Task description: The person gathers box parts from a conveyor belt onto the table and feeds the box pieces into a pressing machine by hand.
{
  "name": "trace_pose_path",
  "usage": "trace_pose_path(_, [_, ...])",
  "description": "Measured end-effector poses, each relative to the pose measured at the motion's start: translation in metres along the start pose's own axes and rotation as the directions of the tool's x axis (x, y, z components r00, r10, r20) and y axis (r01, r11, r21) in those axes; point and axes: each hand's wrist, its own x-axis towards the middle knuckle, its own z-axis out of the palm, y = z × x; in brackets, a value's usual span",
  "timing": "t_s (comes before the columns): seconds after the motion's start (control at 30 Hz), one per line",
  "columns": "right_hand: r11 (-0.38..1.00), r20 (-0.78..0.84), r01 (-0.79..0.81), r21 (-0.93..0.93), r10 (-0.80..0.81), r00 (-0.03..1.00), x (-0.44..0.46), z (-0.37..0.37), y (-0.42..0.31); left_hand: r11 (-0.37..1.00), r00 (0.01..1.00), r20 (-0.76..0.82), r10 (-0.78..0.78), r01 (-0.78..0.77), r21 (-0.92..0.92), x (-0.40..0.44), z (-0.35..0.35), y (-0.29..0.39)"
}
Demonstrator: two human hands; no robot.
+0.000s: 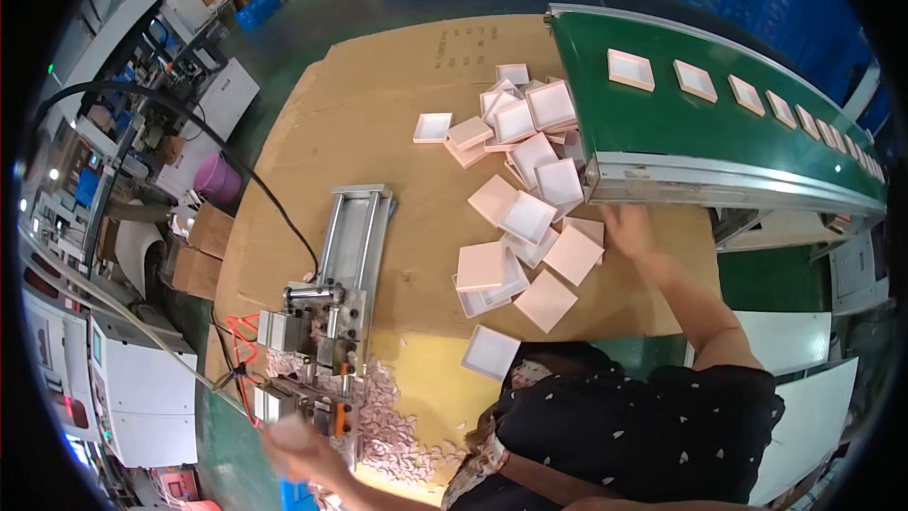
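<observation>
Cardboard, square boxes by right hand, metal fixture by left hand, grips unclear

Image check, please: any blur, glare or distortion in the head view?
Head view: fisheye curvature bows the green conveyor belt; corners fall to black; the left hand looks blurred, its grip unreadable; small bright glare spots dot the left side; the farthest shallow pale-pink trays crowd together, too small to read.

rows of small dark printed letters on the brown cardboard sheet, turned around, too small for reading, no text readable
</observation>
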Motion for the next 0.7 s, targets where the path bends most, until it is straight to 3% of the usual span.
trace_pose_path(0.03, [0.992,-0.055,-0.121,-0.035,0.119,0.991,0.012,0.029,0.054,0.926,0.99,-0.11,-0.09,0.124,0.356,-0.008,-0.015,0.009])
trace_pose_path(0.07, [0.969,-0.11,-0.238,-0.062,0.23,0.967,0.024,0.051,0.09,0.713,0.961,-0.242,-0.131,0.261,0.651,-0.015,-0.03,0.021])
trace_pose_path(0.1, [0.974,-0.087,-0.22,-0.061,0.214,0.973,0.032,0.057,0.088,0.775,0.958,-0.28,-0.06,0.222,0.592,-0.019,-0.038,0.028])
trace_pose_path(0.17, [0.968,0.036,-0.182,0.172,0.178,0.983,0.076,0.044,0.158,0.947,0.992,-0.112,0.059,-0.02,0.322,-0.028,-0.036,0.05])
trace_pose_path(0.2, [0.943,0.089,-0.158,0.294,0.137,0.987,0.113,0.046,0.175,0.947,0.986,0.088,0.138,-0.158,0.28,-0.033,-0.033,0.066])
trace_pose_path(0.23, [0.899,0.143,-0.145,0.414,0.094,0.985,0.141,0.062,0.163,0.977,0.963,0.172,0.206,-0.213,0.025,-0.052,-0.011,0.076])
trace_pose_path(0.27, [0.84,0.201,-0.151,0.521,0.051,0.978,0.161,0.077,0.153,0.984,0.9,0.402,0.169,-0.133,-0.117,-0.055,-0.006,0.112])
trace_pose_path(0.3, [0.771,0.259,-0.173,0.613,0.011,0.966,0.173,0.09,0.141,0.983,0.808,0.56,0.184,-0.136,-0.126,-0.057,0.003,0.139])
trace_pose_path(0.4, [0.529,0.398,-0.29,0.798,-0.101,0.912,0.196,0.105,0.104,0.916,0.686,0.629,0.365,-0.146,-0.373,-0.059,0.046,0.192])
trace_pose_path(0.5, [0.264,0.498,-0.441,0.858,-0.219,0.839,0.204,0.106,0.066,0.842,0.609,0.626,0.487,-0.135,-0.523,-0.05,0.085,0.238])
trace_pose_path(0.6, [-0.009,0.559,-0.596,0.803,-0.334,0.759,0.217,0.105,0.031,0.834,0.499,0.674,0.545,-0.24,-0.497,-0.035,0.115,0.277])
trace_pose_path(0.63, [0.174,0.556,-0.529,0.83,-0.335,0.761,0.208,0.113,0.028,0.815,0.435,0.69,0.579,-0.314,-0.486,-0.032,0.123,0.284])
trace_pose_path(0.7, [0.412,0.391,-0.25,0.876,-0.305,0.868,0.178,0.139,0.029,0.786,0.427,0.661,0.618,-0.359,-0.503,-0.035,0.138,0.286])
